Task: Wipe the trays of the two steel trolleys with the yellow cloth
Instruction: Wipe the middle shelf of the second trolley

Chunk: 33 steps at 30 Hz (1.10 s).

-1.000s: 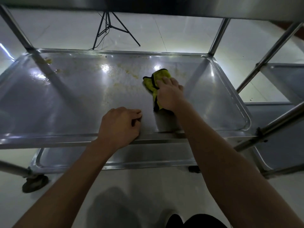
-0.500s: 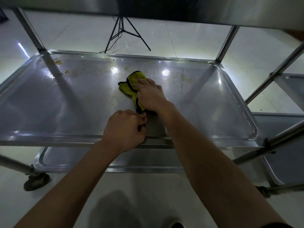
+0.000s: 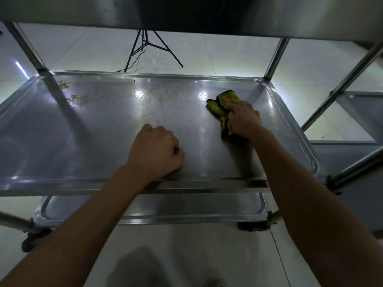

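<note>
- The bunched yellow cloth with dark edging (image 3: 222,108) lay on the middle steel tray of the nearer trolley (image 3: 103,129), toward its far right corner, pinned under the right hand (image 3: 243,119).
- That hand's fingers were bent down onto the cloth, pressing and gripping it against the steel.
- The left hand (image 3: 156,151) rested as a fist holding nothing on the tray near its front rim, fingers curled together.
- The yellowish smears (image 3: 68,91) lay far left of the cloth, across the tray; the next stroke, I judged, had to sweep leftward.
- The cloth's long axis ran front to back, so it would travel broadside.
</note>
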### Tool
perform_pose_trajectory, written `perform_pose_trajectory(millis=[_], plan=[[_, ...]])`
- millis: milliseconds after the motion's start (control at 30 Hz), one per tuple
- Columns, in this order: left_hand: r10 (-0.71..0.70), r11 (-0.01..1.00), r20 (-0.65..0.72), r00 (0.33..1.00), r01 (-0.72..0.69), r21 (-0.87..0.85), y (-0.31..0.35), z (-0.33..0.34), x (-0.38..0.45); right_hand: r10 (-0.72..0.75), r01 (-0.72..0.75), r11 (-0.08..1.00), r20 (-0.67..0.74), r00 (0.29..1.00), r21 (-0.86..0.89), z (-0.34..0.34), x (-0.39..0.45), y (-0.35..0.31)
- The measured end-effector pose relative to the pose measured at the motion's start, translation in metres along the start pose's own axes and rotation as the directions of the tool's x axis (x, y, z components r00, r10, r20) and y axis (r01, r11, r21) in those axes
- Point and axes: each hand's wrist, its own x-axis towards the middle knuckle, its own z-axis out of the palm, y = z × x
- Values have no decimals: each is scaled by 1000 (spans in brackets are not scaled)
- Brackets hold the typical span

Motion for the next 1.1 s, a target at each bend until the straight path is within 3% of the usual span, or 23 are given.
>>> perform_pose_trajectory(millis=[100, 200, 433, 633, 800, 1100], plan=[[46, 997, 5, 999, -46, -64, 11, 7, 25, 2, -2, 1000, -19, 1000, 0, 1, 1, 8], [23, 1000, 54, 998, -23, -11, 14, 21, 34, 11, -11, 1000, -18, 1000, -10, 0, 4, 15], [20, 998, 0, 1000, -20, -60, 8, 34, 25, 248, -255, 963, -84, 965, -82, -31, 3, 84], [28, 994, 11, 1000, -27, -103, 7, 34, 26, 286, -295, 950, -91, 954, -107, -36, 16, 86], [26, 987, 12, 1000, -24, -161, 4, 33, 27, 227, -236, 964, -81, 970, -122, -21, 33, 49], [56, 993, 3, 998, -55, -103, 9, 31, 29, -51, 49, 994, -19, 999, -101, 26, 69, -65]])
